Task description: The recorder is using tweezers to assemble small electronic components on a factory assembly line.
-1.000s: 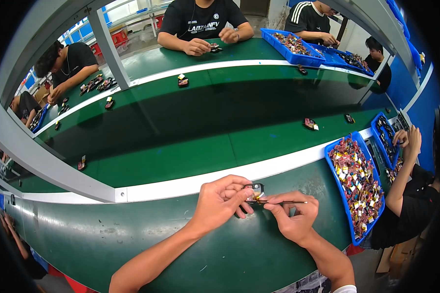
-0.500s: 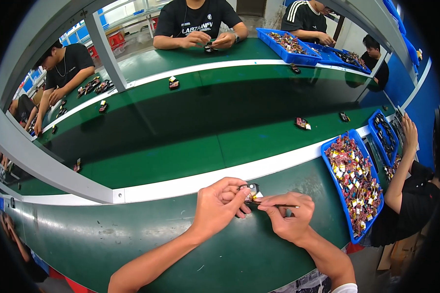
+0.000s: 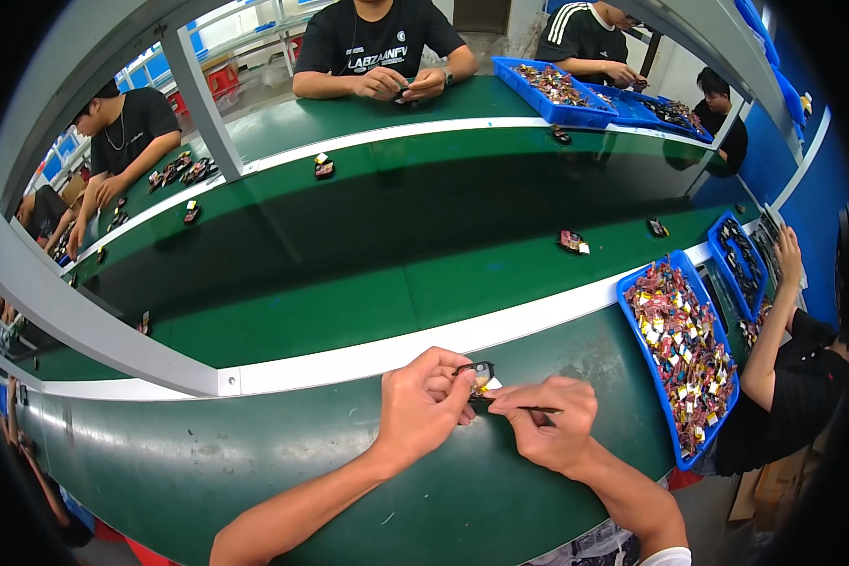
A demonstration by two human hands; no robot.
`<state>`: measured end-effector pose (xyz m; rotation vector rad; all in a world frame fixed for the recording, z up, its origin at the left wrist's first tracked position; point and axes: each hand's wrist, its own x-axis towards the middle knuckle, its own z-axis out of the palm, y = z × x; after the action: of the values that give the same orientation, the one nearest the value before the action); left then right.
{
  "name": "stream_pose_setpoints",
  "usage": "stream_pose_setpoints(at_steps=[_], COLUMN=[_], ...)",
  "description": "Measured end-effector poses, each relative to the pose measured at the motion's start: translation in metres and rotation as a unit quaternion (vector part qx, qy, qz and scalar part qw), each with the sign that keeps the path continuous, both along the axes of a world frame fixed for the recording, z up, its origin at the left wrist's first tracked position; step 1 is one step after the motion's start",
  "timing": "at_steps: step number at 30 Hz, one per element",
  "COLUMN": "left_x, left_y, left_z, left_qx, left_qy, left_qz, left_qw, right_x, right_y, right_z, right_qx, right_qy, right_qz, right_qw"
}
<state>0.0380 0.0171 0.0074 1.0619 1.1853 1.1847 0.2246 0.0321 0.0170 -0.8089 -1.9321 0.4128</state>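
Above the near green bench, my left hand is closed around a small black plastic housing with a yellow and white piece showing inside it. Its fingers hide much of the housing. Just to the right, my right hand pinches a thin dark tool, probably tweezers, lying almost level. The tool's front end reaches the lower edge of the housing, where the fingers partly cover it. Whether the tip grips anything is too small to tell.
Right of my hands stands a blue tray heaped with small red circuit boards bearing yellow and white pieces. A second blue tray holds black parts. Beyond a white rail, a green conveyor belt carries scattered housings. Co-workers sit around it.
The housings on the belt have shifted left. My right hand and its tool have moved slightly left, and the housing in my left hand has tilted a little.
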Motion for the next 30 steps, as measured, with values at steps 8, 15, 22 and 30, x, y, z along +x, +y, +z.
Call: stream_pose_setpoints(at_steps=[8,15,22,30], left_x=[-0.021,-0.165,-0.120,0.035], left_y=[0.030,0.094,0.118,0.213], left_z=[0.001,-0.017,0.015,0.027], left_qx=[0.038,0.128,0.261,0.076], left_qy=[0.012,0.416,0.598,0.217], left_qz=[0.078,0.240,0.238,-0.087], left_qw=[0.996,0.868,0.719,0.969], right_x=[0.001,-0.002,-0.003,-0.003], right_y=[0.007,0.010,0.008,0.007], right_z=[-0.006,-0.007,-0.018,-0.021], right_qx=[0.030,0.026,0.040,0.035], right_qy=[0.056,0.094,0.074,0.051], right_qz=[-0.017,-0.003,0.002,0.021], right_qw=[0.998,0.995,0.996,0.998])
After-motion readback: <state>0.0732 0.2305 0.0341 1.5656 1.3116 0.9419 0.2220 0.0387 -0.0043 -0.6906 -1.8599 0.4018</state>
